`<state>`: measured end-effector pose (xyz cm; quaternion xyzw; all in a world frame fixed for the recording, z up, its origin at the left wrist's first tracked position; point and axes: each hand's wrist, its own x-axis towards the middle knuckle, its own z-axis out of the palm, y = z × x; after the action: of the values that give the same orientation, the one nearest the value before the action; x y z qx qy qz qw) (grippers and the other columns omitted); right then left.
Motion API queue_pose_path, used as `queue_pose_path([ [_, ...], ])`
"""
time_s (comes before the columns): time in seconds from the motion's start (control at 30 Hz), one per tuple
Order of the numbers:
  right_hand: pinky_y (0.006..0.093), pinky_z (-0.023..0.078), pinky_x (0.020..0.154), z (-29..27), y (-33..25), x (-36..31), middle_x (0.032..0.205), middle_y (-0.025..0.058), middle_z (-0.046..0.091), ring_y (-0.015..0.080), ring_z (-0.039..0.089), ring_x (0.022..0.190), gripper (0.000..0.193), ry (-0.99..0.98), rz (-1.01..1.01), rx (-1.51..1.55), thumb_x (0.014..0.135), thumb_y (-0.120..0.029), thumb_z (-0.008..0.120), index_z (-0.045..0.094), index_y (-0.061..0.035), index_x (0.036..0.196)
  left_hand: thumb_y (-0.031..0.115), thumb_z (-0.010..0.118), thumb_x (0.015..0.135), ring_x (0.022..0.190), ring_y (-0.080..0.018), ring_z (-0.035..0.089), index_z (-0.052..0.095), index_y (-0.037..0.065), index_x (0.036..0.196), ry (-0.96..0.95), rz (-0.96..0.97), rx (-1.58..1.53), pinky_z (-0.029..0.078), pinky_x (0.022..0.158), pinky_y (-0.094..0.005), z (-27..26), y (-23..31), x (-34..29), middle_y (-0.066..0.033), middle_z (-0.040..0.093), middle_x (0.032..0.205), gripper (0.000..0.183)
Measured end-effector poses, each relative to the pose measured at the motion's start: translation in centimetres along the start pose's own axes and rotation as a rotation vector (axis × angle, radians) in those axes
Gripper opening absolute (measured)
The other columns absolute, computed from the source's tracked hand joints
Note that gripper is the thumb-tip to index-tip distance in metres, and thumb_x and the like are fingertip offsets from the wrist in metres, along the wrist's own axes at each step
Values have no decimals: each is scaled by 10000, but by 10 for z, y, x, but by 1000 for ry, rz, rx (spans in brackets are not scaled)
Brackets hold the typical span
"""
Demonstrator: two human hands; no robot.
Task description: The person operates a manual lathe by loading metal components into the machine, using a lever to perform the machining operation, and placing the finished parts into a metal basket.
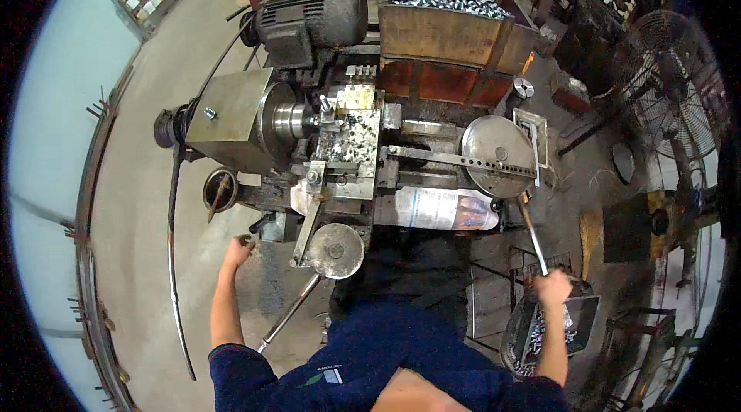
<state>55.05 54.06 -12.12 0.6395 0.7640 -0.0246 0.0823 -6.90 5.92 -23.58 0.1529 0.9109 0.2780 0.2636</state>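
My right hand (553, 289) is wrapped round the lower end of a metal lever (534, 240), which runs up to a large round steel disc (494, 151) on the machine's right. My left hand (241, 247) is off to the left, its fingers curled together; what they hold, if anything, is too small to tell. Near it are a small box with a black handle (272, 227) and a round pot (220, 190) with a brush-like stick in it. The lathe's spindle chuck (289, 120) faces a cross slide (351, 142) strewn with metal chips.
A smaller disc (336, 250) with its own slanting lever (289, 311) stands in front of me. Behind the machine are a motor (312, 22) and a rusty bin (440, 32) full of shiny metal parts. A crate (584, 319) of small parts sits lower right, a fan (668, 84) farther right.
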Motion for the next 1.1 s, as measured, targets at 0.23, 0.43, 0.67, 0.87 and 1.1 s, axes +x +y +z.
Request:
queue_pose_path([
  [0.23,461,436,820,-22,43,143,1004,124,618,299,588,932,344,73,220,-209,694,-299,579,599,-73,952,302,647,749,858,-332,607,555,3,1117,209,137,409,481,738,-382,-4,56,29,-204,629,935,482],
  [0.43,521,378,865,-42,21,206,1081,83,590,280,498,1087,275,145,261,-247,749,-262,545,604,-126,981,529,527,788,807,-406,596,595,-6,935,333,-43,511,471,719,-464,68,53,45,-233,621,834,559],
  [0.67,581,326,895,-36,15,202,1127,80,554,268,464,1120,316,193,275,-200,750,-207,517,573,-110,1045,505,524,797,884,-372,582,529,47,1002,24,136,738,475,721,-446,46,40,52,-219,600,936,502],
  [0.87,557,261,979,-3,-3,174,1285,122,420,300,299,1272,576,452,170,-129,685,-200,570,430,-55,1225,357,612,762,858,-380,589,521,26,1032,180,34,613,474,731,-456,55,36,38,-218,613,898,436],
  [1.1,481,290,990,-46,-93,98,1258,136,463,333,360,1224,619,588,-383,247,548,-200,664,538,-74,1141,235,618,758,677,-290,627,547,-18,1070,-138,67,156,490,618,-386,12,11,19,-200,627,794,408],
])
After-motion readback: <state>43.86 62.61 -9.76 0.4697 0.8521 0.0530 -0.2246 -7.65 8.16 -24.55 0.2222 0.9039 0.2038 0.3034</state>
